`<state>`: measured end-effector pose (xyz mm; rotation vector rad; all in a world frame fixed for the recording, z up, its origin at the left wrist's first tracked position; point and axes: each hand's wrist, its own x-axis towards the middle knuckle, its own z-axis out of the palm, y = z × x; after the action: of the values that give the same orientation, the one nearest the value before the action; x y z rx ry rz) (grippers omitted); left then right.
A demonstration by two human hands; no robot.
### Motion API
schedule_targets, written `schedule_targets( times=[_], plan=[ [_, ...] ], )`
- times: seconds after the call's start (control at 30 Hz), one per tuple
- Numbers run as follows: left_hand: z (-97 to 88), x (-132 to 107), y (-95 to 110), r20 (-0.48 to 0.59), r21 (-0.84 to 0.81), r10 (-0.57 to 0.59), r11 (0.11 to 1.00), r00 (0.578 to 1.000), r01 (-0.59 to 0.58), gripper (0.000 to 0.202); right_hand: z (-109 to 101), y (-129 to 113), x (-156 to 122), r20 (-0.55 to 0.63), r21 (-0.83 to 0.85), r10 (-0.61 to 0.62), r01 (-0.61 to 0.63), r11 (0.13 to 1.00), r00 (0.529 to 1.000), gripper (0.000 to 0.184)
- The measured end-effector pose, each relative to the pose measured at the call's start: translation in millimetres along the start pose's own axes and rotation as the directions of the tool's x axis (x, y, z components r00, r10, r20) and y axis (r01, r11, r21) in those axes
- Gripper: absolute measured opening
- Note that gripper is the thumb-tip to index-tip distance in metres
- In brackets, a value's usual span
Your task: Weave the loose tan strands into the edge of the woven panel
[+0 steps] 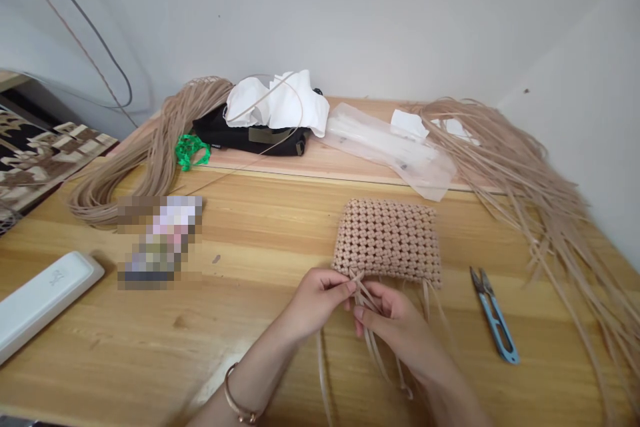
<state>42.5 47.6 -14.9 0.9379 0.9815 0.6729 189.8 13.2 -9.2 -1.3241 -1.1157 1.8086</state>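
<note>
A woven beige panel [387, 237] with a knotted pattern lies on the wooden table, and loose flat strips [373, 347] hang from its near edge. At its near left corner, my left hand [320, 293] pinches crossed strips between thumb and forefinger. Just to the right, my right hand [393, 317] is closed on the strips, thumb against fingers. The fingertips of both hands nearly meet, and parts of the right fingers are hidden behind the strips. More strip ends stick out under the panel's near right edge.
Blue-handled thread snips [495, 317] lie right of my hands. Bundles of beige strips rest at right [540, 193] and far left [155, 147]. Behind are a black pouch [215, 130] with white paper [300, 103], a plastic sleeve [390, 147] and green ribbon [190, 152]. A white case [50, 300] sits left.
</note>
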Motion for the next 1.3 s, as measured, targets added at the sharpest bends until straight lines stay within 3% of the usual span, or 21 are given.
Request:
schedule_targets(
  times=[0.07, 0.23, 0.4, 0.53, 0.77, 1.1, 1.3],
  plan=[
    [-0.8, -0.9, 1.7, -0.010, -0.039, -0.036, 0.999, 0.999, 0.036, 0.024, -1.8, 2.4, 0.1, 0.018, 0.009, -0.023, 0.023, 1.000, 1.000, 0.012],
    [2.2, -4.9, 7.5, 0.109, -0.135, -0.009, 0.991, 0.994, 0.024, 0.020, -4.2, 7.7, 1.5, 0.029, 0.028, -0.040, 0.039, 0.999, 0.999, 0.011],
    [6.9, -5.6, 5.3, 0.036, -0.196, -0.024, 0.980, 0.999, 0.031, 0.022, -3.8, 8.7, 0.4, 0.009, -0.027, -0.041, 0.041, 0.999, 0.999, 0.010],
    [7.8, -3.8, 0.8, -0.001, -0.190, -0.030, 0.981, 1.000, 0.029, 0.023, -1.6, 5.3, -2.1, -0.038, -0.128, -0.024, 0.019, 0.992, 0.999, 0.020],
    [7.8, -3.9, 3.0, 0.026, -0.211, -0.038, 0.976, 0.999, 0.043, 0.021, 3.2, -1.8, -4.9, -0.140, -0.326, -0.076, 0.027, 0.945, 0.987, 0.021],
    [5.2, -3.3, -4.3, 0.039, -0.145, 0.029, 0.989, 0.999, -0.023, 0.018, 0.6, 2.0, -3.7, -0.092, -0.130, -0.121, 0.108, 0.986, 0.988, 0.024],
    [9.3, -3.8, -11.9, -0.066, -0.089, 0.055, 0.994, 0.996, -0.060, 0.023, 1.0, 2.7, -5.3, -0.102, -0.061, -0.107, 0.101, 0.993, 0.989, 0.022]
  ],
)
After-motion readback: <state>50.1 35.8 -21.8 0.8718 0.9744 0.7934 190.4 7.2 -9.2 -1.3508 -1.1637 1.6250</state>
